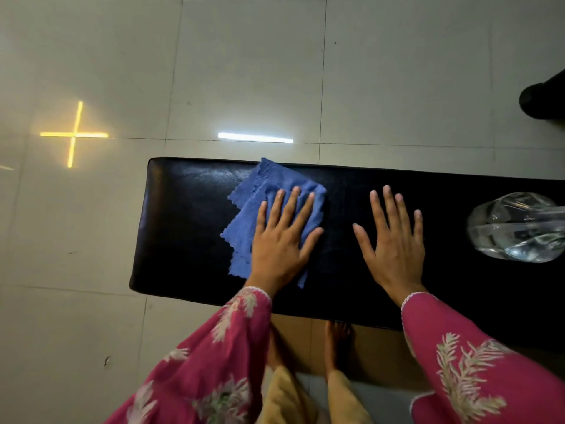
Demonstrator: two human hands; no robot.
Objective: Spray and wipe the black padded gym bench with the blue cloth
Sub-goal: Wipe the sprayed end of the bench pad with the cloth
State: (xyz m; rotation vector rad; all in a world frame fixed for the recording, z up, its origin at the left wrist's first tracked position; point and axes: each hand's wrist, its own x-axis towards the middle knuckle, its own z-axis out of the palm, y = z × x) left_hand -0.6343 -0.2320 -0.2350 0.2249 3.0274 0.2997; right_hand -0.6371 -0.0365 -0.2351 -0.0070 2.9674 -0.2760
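Note:
The black padded gym bench [189,228] runs left to right across the middle of the head view. A folded blue cloth [260,197] lies on its left half. My left hand [281,240] presses flat on the cloth with fingers spread, covering its right part. My right hand [394,240] rests flat on the bare padding to the right of the cloth, fingers apart, holding nothing. A clear spray bottle [516,228] lies on the bench at the right edge of the view, apart from my right hand.
Pale tiled floor [244,71] surrounds the bench, with a yellow cross of light [73,134] at left and a white light strip [255,137] behind the bench. A dark shoe [541,99] stands at far right. My bare feet [336,341] are below the bench's near edge.

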